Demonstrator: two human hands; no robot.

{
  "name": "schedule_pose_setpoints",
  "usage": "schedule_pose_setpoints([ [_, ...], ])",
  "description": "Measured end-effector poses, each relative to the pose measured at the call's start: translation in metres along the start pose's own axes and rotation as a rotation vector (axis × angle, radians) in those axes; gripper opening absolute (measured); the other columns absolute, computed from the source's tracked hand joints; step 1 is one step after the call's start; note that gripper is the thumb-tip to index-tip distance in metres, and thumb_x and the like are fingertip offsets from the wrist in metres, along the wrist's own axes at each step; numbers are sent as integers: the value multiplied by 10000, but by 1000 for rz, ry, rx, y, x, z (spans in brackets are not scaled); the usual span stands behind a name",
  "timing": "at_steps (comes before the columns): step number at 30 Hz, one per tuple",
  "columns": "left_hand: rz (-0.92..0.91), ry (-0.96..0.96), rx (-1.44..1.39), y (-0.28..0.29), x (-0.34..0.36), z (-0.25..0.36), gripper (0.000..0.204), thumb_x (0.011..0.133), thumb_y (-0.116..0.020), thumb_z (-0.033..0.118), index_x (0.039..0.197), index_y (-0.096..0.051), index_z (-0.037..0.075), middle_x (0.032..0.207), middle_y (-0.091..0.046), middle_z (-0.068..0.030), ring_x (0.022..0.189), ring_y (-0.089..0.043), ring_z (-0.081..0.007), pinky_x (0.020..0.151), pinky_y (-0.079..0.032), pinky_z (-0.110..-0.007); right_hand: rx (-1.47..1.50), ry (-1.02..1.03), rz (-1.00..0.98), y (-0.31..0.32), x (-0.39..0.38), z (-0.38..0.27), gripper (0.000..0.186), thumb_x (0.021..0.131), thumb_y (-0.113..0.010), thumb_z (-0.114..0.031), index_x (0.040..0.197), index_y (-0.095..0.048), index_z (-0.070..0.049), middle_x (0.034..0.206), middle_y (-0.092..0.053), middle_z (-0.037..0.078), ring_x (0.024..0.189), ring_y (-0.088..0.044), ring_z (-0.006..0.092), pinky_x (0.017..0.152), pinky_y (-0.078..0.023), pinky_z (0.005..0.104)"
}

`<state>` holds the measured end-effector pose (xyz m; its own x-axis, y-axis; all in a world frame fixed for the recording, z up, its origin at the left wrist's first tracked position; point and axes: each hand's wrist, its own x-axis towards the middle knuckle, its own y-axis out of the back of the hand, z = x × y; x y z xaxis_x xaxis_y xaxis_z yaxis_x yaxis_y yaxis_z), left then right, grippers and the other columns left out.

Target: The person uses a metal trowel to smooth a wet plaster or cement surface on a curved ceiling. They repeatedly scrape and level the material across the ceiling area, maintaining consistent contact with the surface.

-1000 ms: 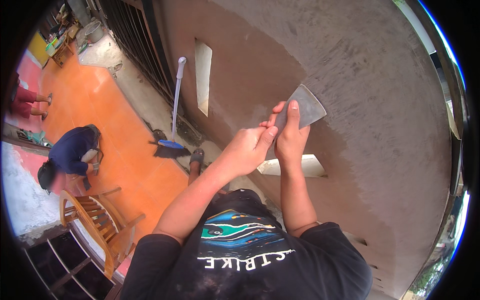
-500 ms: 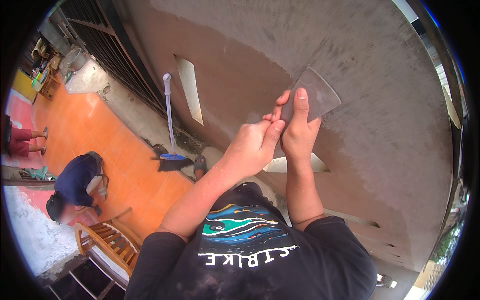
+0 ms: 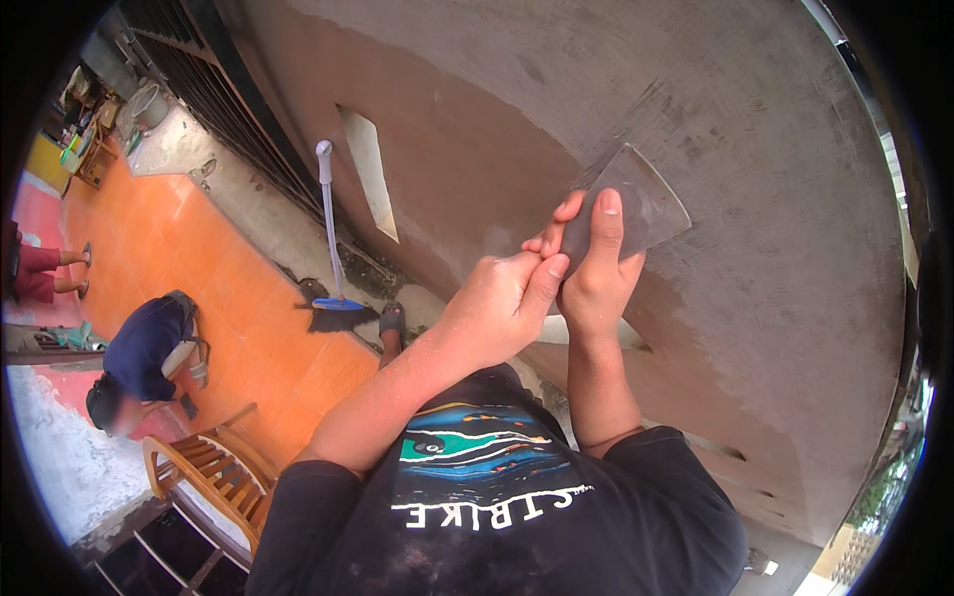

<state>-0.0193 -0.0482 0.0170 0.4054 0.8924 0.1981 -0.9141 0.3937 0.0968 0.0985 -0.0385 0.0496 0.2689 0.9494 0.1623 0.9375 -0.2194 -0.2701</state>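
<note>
Both my hands are on a flat grey scraper [image 3: 651,209] with a wide blade, which lies against the upper part of the wall [image 3: 755,298]. My right hand [image 3: 596,278] grips it, the thumb along the blade's face and fingertips round its left side. My left hand [image 3: 512,298] is closed round its lower end, just left of and below the right hand; whatever part it holds is hidden by the fingers. The wall has a streaky grey coat above a smoother brownish area, with cut openings [image 3: 368,169] in it.
A broom [image 3: 336,303] stands left of the wall by my foot [image 3: 393,328]. On the orange tiled floor [image 3: 258,318], another person in navy [image 3: 149,348] crouches, near a wooden chair [image 3: 214,477]. Another person's legs [image 3: 40,273] show at far left. A dark metal gate [image 3: 199,79] is upper left.
Over the last second my hands and the scraper have moved rightward across the wall, rising, then dropping slightly. The view has shifted, so the broom and openings sit further left.
</note>
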Motion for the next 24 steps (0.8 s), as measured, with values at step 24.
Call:
schedule_pose_setpoints([
  [24,-26,260,-40,-3,-30,-6,522,1056,-418,343,748,-570,-50,610,-565,-107,591,-552,-197,603,-453,-363,4,-228,-93,5,-20,24,440,1039,-446,-395,858,-557,-9,676,-540,58,583,-551,107,588,-549,290],
])
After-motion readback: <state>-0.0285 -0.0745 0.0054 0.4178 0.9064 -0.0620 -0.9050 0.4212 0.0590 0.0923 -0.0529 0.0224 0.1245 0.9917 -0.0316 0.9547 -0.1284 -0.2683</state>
